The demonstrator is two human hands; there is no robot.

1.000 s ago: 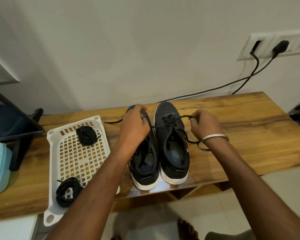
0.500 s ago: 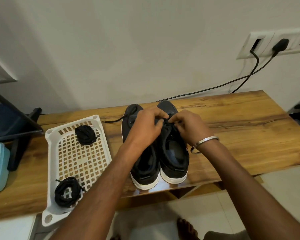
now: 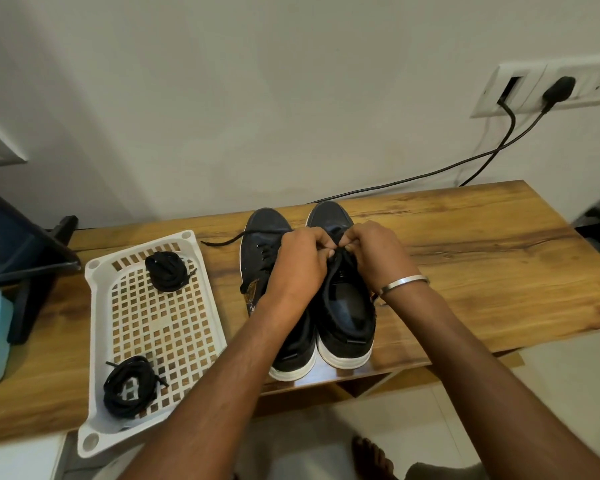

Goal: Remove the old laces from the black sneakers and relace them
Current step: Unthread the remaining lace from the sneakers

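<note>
Hands, left (image 3: 298,261) and right (image 3: 378,252), pinch one of two sneakers' (image 3: 347,306) lace (image 3: 338,256).

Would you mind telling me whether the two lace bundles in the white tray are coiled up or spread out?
Coiled. The far bundle and near bundle each sit as a compact loop in the tray.

This looks like a room in a home. A wooden table (image 3: 482,258) stands against a plain white wall (image 3: 257,98). A switch panel (image 3: 548,88) on the wall has black cables (image 3: 430,174) plugged in. The floor (image 3: 551,368) has light tiles, and a bare foot (image 3: 371,455) stands there.
</note>
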